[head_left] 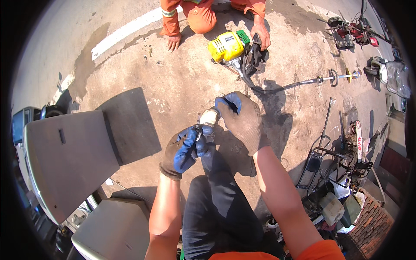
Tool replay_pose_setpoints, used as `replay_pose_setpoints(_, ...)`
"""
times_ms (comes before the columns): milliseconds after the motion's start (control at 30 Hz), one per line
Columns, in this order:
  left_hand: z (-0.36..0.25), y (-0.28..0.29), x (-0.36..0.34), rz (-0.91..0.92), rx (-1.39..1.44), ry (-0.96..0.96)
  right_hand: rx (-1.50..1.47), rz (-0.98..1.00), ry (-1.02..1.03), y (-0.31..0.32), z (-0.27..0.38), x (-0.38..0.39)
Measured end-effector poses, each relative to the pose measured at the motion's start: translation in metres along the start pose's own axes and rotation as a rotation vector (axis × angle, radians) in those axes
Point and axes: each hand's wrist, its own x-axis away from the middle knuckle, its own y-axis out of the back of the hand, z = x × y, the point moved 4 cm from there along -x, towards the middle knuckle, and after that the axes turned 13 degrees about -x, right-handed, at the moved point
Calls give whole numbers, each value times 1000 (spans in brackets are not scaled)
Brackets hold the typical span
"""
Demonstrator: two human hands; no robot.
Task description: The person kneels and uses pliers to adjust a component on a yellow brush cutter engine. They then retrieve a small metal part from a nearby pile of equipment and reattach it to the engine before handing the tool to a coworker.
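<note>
Both my hands wear grey work gloves with blue-coated fingers and meet above my shoe and dark trousers. My left hand (185, 149) is closed round a small black and metal part (199, 131), its thumb and fingertips pressed on it. Just to the right and a little farther off, my right hand (243, 119) has its fingers curled together. Whatever that hand pinches, if anything, is too small or hidden to make out. Beneath the hands my light-coloured shoe (209, 117) shows on the ground.
Ahead, a crouching person in orange workwear (201, 19) rests one hand on concrete and the other by a yellow-green engine (228, 45) with a long shaft (286, 87). Grey boxy panels (71, 156) stand left. At right lie a chainsaw bar (359, 141), machine frames and a wicker basket (372, 229).
</note>
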Motion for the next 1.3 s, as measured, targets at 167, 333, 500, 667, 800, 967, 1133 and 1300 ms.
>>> replay_pose_setpoints(167, -23, 58, -71, 66, 128, 76, -69, 290, 110, -31, 6, -44)
replay_pose_setpoints(333, -41, 100, -141, 151, 167, 81, 246, 302, 66, -49, 4, -110)
replay_pose_setpoints(500, -52, 125, -177, 164, 177, 106, 203, 270, 94, -69, 3, -162)
replay_pose_setpoints(667, -53, 147, -199, 178, 185, 110, 217, 272, 174, -86, -1, -180)
replay_pose_setpoints(800, -65, 141, -213, 166, 255, 189, 37, 119, -20, -77, -18, -190)
replay_pose_setpoints(967, -19, 167, -233, -46, -42, 272, 84, -22, -8, -65, -57, -143)
replay_pose_setpoints(1133, 39, 193, -247, -174, -238, 433, -111, -218, -376, -22, -96, -116)
replay_pose_setpoints(1300, 93, 221, -286, -237, -144, 246, 11, -336, -240, 12, -121, -159)
